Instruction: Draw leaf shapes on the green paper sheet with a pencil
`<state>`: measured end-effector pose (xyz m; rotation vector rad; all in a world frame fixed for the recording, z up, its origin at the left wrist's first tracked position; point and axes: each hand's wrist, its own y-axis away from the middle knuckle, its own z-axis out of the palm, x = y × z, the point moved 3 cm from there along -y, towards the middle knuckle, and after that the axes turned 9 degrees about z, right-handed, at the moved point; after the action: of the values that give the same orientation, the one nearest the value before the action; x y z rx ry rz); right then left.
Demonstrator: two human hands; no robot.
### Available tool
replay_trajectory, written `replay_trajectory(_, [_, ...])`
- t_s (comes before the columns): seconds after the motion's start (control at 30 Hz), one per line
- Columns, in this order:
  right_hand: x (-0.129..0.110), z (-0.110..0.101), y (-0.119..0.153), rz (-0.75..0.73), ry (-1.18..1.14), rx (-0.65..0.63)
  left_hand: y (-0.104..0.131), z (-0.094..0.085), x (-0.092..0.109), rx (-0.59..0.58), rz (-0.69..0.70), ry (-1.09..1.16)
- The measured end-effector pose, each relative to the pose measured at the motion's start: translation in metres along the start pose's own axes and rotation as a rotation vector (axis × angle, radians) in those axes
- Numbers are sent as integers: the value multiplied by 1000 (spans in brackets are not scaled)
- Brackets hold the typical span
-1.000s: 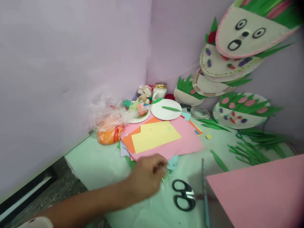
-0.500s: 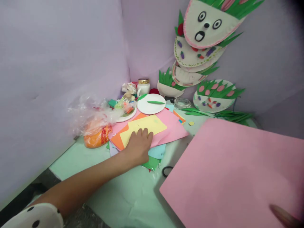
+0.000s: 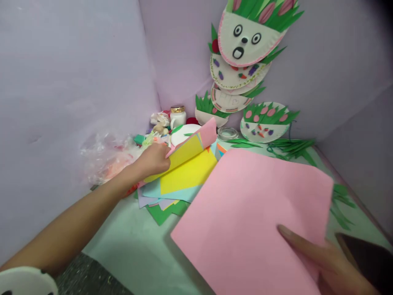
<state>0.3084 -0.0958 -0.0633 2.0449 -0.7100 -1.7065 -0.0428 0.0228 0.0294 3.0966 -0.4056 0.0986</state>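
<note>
My left hand (image 3: 155,159) is closed on the edge of some lifted sheets of coloured paper (image 3: 187,153), pink and yellow, which curl up from the stack. Beneath them show a bright yellow sheet (image 3: 187,174), light blue paper (image 3: 153,191) and green paper (image 3: 159,213). My right hand (image 3: 322,256) grips a large pink sheet (image 3: 245,196) by its right side, thumb on top and the other fingers hidden behind. That sheet is held above the table at the front right.
A white paper plate (image 3: 181,134) and a lidded white mug (image 3: 178,117) stand behind the stack. Crumpled clear plastic (image 3: 101,153) lies at left. A tape roll (image 3: 227,133) and green paper leaves (image 3: 291,146) are at the back. Decorated plates (image 3: 264,123) line the wall.
My left hand has gone from lying on the stack to lifting its upper sheets, uncovering yellow and blue paper. The pink sheet in my right hand has shifted left, and more of that hand shows.
</note>
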Motion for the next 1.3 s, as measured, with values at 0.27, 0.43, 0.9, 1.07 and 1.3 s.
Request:
replay_trajectory(0.27, [-43,96,-14,143,-392,-287,2,-5,5,17,40,49])
replay_trajectory(0.43, [-64,147,-30,106,-520,-217,5,-4,16,14,70,23])
replay_trajectory(0.9, [-124,193,-37,147,-587,-427,23,-8,58,-174,136,25])
replay_trajectory(1.07, [-135,179,-32,102,-524,-610,18,1,70,-128,0,-192])
replay_trajectory(1.3, [-80,173,-14,-420,43,-397,3,4,52,-58,-62,-284])
